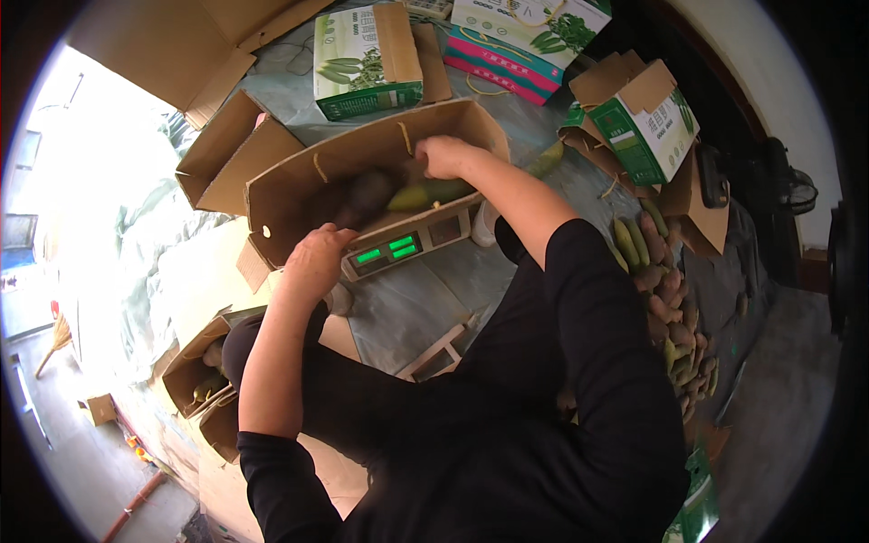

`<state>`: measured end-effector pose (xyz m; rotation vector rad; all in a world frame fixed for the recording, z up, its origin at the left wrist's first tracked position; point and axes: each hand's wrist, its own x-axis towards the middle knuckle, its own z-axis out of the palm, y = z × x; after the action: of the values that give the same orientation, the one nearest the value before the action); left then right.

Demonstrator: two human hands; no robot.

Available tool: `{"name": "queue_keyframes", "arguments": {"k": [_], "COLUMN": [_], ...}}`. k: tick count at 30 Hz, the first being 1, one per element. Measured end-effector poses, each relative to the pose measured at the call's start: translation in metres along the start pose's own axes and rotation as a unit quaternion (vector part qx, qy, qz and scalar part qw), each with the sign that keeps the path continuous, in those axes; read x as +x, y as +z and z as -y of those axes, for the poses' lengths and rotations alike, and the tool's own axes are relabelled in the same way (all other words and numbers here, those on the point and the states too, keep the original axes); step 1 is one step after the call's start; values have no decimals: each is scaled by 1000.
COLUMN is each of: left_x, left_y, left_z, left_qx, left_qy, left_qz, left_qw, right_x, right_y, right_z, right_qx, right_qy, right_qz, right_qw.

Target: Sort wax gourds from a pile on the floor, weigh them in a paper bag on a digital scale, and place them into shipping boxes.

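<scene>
An open cardboard box (281, 195) with yellow cord handles rests on a digital scale (373, 262) with a lit green display. Inside lie a long green cucumber-like vegetable (425, 195) and a dark, blurred rounded shape (367, 195). My left hand (314, 262) is closed over the box's near rim, left of the display. At the far wall, my right hand (444, 157) reaches in with curled fingers beside a cord handle; what they hold, if anything, is hidden. Another green vegetable (546, 160) lies just right of the box.
Brown tubers and green vegetables form a pile (670, 299) at my right. Printed green-and-white cartons (367, 63) stand at the back, with another carton (647, 127) at the right. An opened box with produce (204, 380) sits at my left. Plastic sheeting (398, 312) covers the floor.
</scene>
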<state>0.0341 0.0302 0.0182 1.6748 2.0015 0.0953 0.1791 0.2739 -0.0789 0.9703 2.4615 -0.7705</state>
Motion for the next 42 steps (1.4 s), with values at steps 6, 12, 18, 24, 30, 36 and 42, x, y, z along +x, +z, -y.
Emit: {"name": "queue_keyframes", "arguments": {"k": [6, 12, 18, 24, 30, 36, 42], "left_x": [6, 13, 6, 0, -7, -14, 0], "left_y": [6, 8, 1, -1, 0, -3, 31], "left_z": [1, 2, -9, -15, -13, -18, -17], "left_qx": [39, 73, 38, 18, 52, 98, 90], "left_qy": [13, 1, 27, 46, 41, -11, -8], "left_qz": [-47, -97, -43, -57, -32, 7, -92], "left_qw": [998, 993, 998, 997, 997, 995, 992], "right_x": [-49, -141, -216, -239, -244, -260, -307], "right_y": [-58, -104, -62, 86, 272, 371, 354], "right_z": [5, -28, -92, -153, -162, -136, -144], "right_qx": [150, 261, 373, 497, 343, 487, 211], "right_qy": [-154, -181, -77, 61, 149, 58, 205], "right_qz": [-135, -223, -294, -308, -142, -192, -28], "right_qw": [967, 922, 877, 809, 917, 850, 955]}}
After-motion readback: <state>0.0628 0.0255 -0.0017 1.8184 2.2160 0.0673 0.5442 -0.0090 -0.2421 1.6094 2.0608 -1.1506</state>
